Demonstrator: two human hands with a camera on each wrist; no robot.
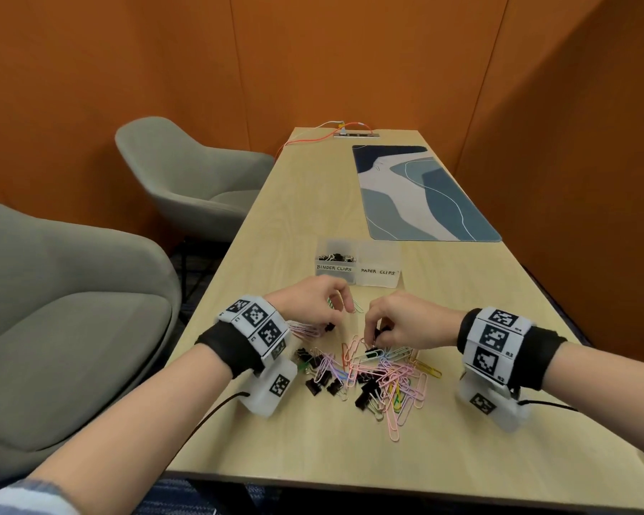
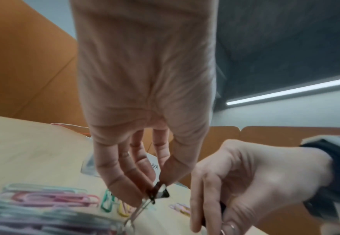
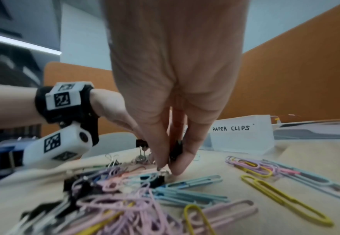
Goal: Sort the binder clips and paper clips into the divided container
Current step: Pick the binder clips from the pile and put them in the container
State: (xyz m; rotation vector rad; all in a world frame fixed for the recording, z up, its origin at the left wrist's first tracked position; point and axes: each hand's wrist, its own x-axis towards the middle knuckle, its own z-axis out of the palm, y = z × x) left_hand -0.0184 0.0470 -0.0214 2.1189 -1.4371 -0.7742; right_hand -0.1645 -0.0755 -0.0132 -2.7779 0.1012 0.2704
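A clear divided container [image 1: 357, 280] stands mid-table. Its left half, labelled BINDER CLIPS, holds black binder clips; the right half is labelled PAPER CLIPS [image 3: 231, 128]. A mixed pile of coloured paper clips [image 1: 398, 377] and black binder clips [image 1: 365, 395] lies in front of it. My left hand [image 1: 329, 323] hovers over the pile's left edge and pinches a black binder clip [image 2: 159, 191] between thumb and fingertips. My right hand [image 1: 374, 338] reaches down into the pile's far side and pinches another black binder clip [image 3: 176, 151]. Both hands are a few centimetres apart.
Two grey armchairs [image 1: 186, 180] stand left of the long wooden table [image 1: 313, 440]. A blue patterned desk mat [image 1: 421, 195] lies far right, with an orange cable [image 1: 305, 139] and a socket strip beyond it. Orange walls close in on all sides.
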